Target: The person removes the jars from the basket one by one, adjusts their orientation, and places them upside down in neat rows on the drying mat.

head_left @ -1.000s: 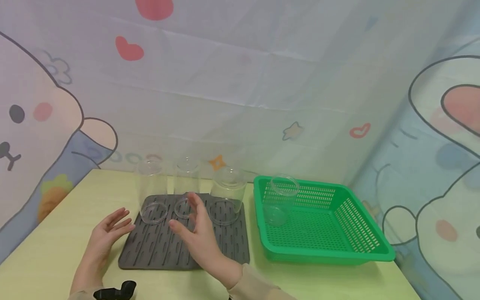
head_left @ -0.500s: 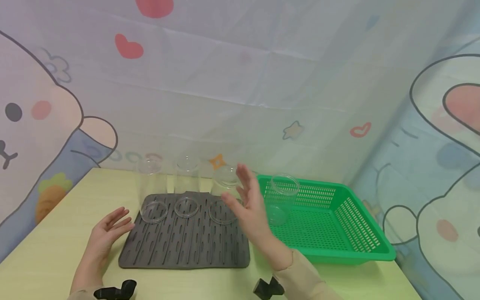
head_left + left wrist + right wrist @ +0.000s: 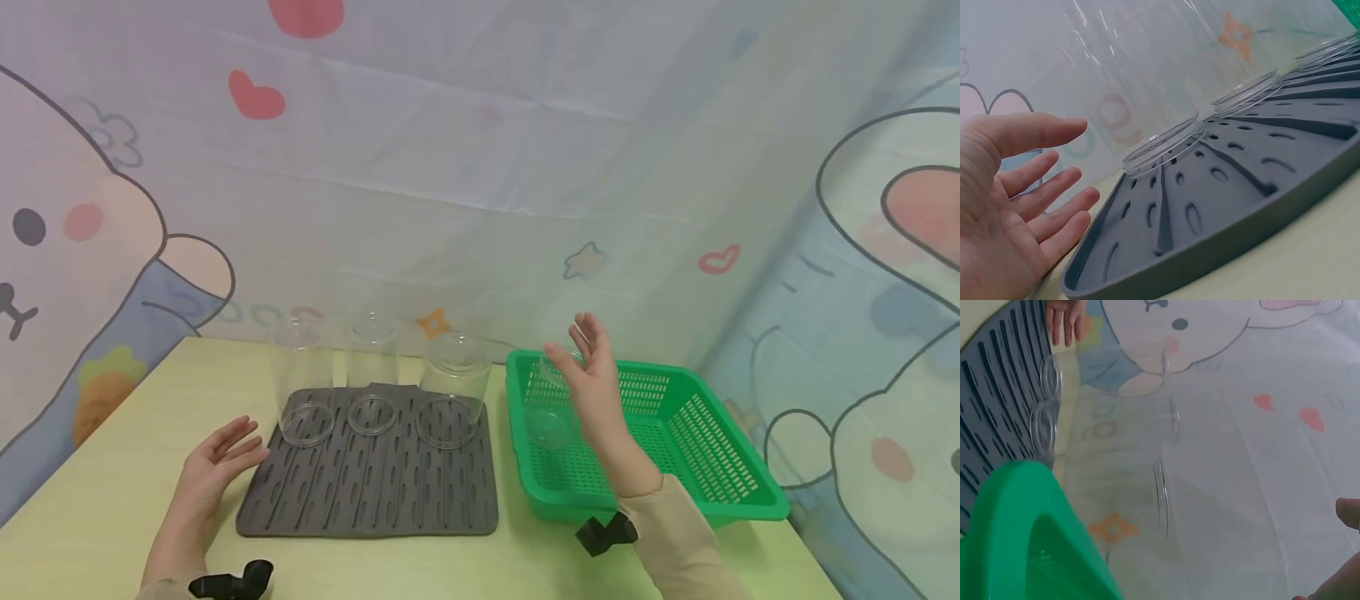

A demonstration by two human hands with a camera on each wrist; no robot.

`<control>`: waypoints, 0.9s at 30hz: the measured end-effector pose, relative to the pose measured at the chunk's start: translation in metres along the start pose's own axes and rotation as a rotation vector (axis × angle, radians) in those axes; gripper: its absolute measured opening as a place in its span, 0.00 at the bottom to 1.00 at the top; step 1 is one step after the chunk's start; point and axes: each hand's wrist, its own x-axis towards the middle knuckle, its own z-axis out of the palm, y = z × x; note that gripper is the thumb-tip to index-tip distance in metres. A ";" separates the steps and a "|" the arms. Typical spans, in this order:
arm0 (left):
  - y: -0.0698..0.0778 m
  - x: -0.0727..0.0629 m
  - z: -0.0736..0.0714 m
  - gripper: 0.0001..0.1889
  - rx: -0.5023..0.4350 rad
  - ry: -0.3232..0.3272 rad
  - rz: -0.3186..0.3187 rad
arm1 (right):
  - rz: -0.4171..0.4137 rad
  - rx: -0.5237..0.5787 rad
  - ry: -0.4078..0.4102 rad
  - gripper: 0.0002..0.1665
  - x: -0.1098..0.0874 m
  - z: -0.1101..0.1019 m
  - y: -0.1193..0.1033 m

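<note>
In the head view my right hand [image 3: 596, 387] is raised over the left part of the green basket [image 3: 720, 507], fingers spread. It partly covers a clear cup [image 3: 547, 430] standing in the basket, with thumb and cup rim overlapping in this view. My left hand [image 3: 217, 462] is beside the left edge of the dark grey drying mat [image 3: 367, 496], palm toward it, holding nothing. Along the back of the mat stand three clear cups: a tall one [image 3: 303, 379], a narrower one [image 3: 372, 367] and a wider one [image 3: 455, 379].
All of this stands on a pale yellow table [image 3: 360, 575]. Behind it hangs a cloth backdrop [image 3: 480, 167] with cartoon prints. In the right wrist view the basket's green rim [image 3: 1019, 487] fills the lower left.
My right hand has moved right, from above the mat past the widest cup to the cup in the basket. My left hand and the three cups on the mat stay put.
</note>
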 end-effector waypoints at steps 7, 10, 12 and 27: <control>-0.003 0.001 -0.002 0.44 0.049 0.019 0.004 | 0.130 -0.083 0.029 0.50 0.016 -0.027 0.018; -0.003 0.001 -0.001 0.45 0.056 0.017 -0.007 | 0.164 -0.115 0.040 0.51 0.022 -0.039 0.026; -0.003 0.002 0.000 0.45 0.058 0.018 -0.012 | 0.188 -0.136 0.038 0.51 0.025 -0.048 0.029; -0.004 0.003 0.001 0.46 0.072 0.015 -0.020 | 0.352 -0.326 -0.203 0.59 0.050 -0.087 0.054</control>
